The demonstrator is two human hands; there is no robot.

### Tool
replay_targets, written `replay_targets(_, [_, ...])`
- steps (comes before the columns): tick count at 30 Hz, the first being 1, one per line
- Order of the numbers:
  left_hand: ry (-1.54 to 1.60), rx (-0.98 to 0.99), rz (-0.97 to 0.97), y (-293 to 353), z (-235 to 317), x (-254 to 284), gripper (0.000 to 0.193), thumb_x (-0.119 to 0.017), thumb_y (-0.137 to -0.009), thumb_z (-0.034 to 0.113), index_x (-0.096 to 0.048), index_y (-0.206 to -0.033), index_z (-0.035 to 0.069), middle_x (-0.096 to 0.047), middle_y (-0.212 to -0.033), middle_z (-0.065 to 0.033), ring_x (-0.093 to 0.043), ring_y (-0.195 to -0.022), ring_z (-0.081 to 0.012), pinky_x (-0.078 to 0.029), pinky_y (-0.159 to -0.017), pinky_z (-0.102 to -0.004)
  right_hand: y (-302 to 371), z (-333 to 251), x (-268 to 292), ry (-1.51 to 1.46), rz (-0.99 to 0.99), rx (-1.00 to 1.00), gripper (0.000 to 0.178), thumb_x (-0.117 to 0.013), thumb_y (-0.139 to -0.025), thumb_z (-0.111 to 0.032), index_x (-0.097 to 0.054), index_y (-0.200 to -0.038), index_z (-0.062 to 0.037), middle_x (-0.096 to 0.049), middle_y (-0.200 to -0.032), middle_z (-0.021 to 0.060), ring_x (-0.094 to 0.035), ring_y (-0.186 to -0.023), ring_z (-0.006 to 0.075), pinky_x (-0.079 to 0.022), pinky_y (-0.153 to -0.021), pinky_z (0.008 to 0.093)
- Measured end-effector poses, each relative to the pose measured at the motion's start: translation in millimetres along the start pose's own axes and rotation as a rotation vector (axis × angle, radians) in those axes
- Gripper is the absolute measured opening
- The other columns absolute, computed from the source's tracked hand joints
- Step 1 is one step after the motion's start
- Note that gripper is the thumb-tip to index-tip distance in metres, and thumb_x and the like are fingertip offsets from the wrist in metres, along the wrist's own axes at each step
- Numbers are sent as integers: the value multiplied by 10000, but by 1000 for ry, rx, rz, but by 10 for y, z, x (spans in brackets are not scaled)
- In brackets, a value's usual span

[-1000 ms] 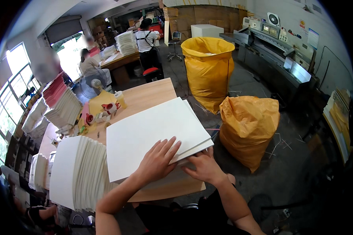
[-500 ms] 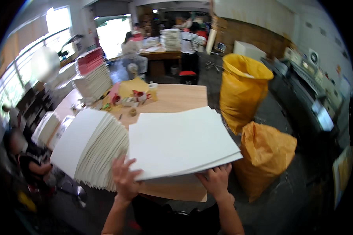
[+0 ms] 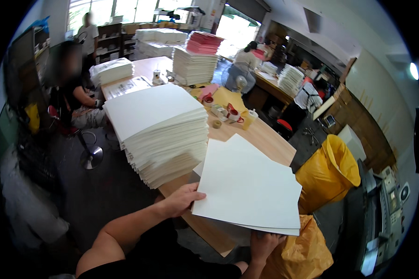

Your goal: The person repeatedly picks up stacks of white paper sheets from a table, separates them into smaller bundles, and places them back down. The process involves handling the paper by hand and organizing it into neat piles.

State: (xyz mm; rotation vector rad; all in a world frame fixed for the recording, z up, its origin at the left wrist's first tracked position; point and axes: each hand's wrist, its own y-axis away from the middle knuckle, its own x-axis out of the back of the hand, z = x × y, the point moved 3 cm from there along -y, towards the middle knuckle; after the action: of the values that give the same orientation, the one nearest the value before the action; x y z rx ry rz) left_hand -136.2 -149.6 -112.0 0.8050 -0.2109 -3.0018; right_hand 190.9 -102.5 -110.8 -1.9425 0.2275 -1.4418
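Observation:
Several large white sheets (image 3: pixel 246 186), slightly fanned, lie in front of me over the near part of the wooden table. My left hand (image 3: pixel 184 199) is closed on their left edge, thumb on top and fingers underneath. Beneath the near edge, my right hand (image 3: pixel 265 242) grips the same sheets, its fingers partly hidden by them. A tall stack of white sheets (image 3: pixel 165 139) stands just left of my hands, its layers uneven. Between the held sheets and the table, a greyish sheet shows at the left edge.
On the table (image 3: pixel 277 151) lie tape dispensers (image 3: pixel 234 114), a tape roll (image 3: pixel 216 124) and a bottle (image 3: pixel 250 118). A yellow sack (image 3: pixel 323 179) and an orange sack (image 3: pixel 302 251) stand at the right. A seated person (image 3: pixel 72 93) is at the left; others are farther back.
My view has swung left, so the scene shifts right and tilts. My left hand, spread at the sheets' near left corner before, now grips their left edge. My right hand stays at the near edge.

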Motion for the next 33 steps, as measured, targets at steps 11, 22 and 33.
replay_targets(11, [89, -634, 392, 809, 1320, 1854, 432, -620, -1037, 128, -570, -1441, -16, -708, -1310, -130, -719, -1172, -226, -596, -1016, -386, 787, 700, -27, -407, 614, -533, 391, -640, -1070, -248, -610, -1331, 42, -674, -1283, 233, -642, -1212, 413, -516, -1053, 506])
replay_targets(22, [1, -448, 557, 575, 1721, 3316, 363, -581, -1065, 171, -575, -1376, -18, -702, -1291, -137, -725, -1152, -268, -653, -952, -450, 2518, 879, -1649, -347, -311, -900, 593, -625, -1052, -463, -619, -1375, 35, -667, -1343, 315, -656, -1193, 398, -532, -1015, 462])
replay_targets(33, [84, -362, 657, 565, 1721, 3298, 475, -581, -1034, 172, -524, -1448, -55, -662, -1366, -176, -670, -1243, -319, -600, -1055, -515, 2941, 931, -2916, -1174, 79, -1351, 572, -490, -1116, -367, -567, -1465, 79, -619, -1386, 180, -577, -1213, 320, -508, -1020, 438])
